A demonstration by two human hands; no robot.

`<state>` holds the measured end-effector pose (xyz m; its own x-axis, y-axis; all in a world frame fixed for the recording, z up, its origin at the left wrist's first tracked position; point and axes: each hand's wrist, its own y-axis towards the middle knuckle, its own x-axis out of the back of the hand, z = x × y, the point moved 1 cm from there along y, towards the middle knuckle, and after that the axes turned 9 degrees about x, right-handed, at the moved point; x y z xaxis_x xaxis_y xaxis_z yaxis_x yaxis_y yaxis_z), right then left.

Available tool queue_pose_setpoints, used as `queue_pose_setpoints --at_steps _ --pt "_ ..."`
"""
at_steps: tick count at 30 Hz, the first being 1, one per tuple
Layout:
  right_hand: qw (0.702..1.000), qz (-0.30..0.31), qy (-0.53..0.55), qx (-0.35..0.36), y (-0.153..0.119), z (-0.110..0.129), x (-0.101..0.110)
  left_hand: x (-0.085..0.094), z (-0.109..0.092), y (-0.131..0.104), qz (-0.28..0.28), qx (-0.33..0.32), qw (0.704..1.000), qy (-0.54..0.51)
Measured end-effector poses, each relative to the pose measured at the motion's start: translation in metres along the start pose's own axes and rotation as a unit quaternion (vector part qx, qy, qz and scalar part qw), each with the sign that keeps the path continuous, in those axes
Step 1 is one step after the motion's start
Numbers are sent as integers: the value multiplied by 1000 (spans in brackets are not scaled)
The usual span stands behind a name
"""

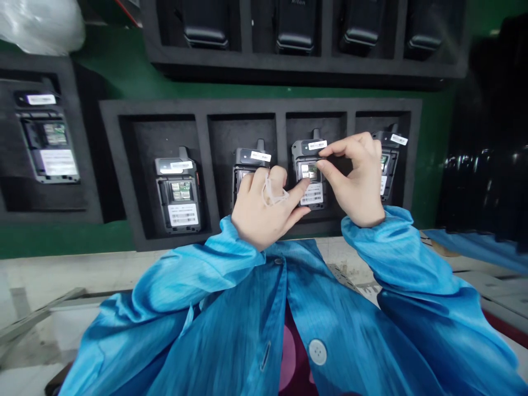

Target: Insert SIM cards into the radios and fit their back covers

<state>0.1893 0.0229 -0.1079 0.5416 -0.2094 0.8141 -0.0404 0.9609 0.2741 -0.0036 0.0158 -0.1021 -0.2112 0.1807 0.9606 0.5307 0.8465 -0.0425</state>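
Note:
Four black handheld devices with open backs lie in a black foam tray (202, 165). My right hand (357, 176) is at the third device (311, 190), thumb and forefinger nearly together at the barcode label (317, 145) on its upper part; anything between them is too small to make out. My left hand (266, 203), with a whitish band around a finger, covers much of the second device (252, 157); its forefinger touches the third device near the metal slot, its thumb below. The first device (179, 190) lies left, the fourth (388, 159) partly behind my right hand.
Another foam tray (309, 66) holding black cases spans the top. At left, a tray (93, 181) holds one more open device (49, 143). A plastic-wrapped bundle (45, 25) sits upper left. Dark shiny material (487, 148) is at right.

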Motion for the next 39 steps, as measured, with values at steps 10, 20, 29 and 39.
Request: queue_pose_setpoints --at_steps 10,20,29,39 --pt "974 81 -168 126 -44 4 29 0 1 -3 -25 -22 999 11" --pt "952 103 -233 168 -54 -3 26 -1 -1 -2 -9 -19 999 32" --pt "965 116 -194 136 -43 3 27 5 -5 3 -5 6 999 33" --pt "958 126 -223 128 -30 11 19 8 -9 15 -4 31 998 49"
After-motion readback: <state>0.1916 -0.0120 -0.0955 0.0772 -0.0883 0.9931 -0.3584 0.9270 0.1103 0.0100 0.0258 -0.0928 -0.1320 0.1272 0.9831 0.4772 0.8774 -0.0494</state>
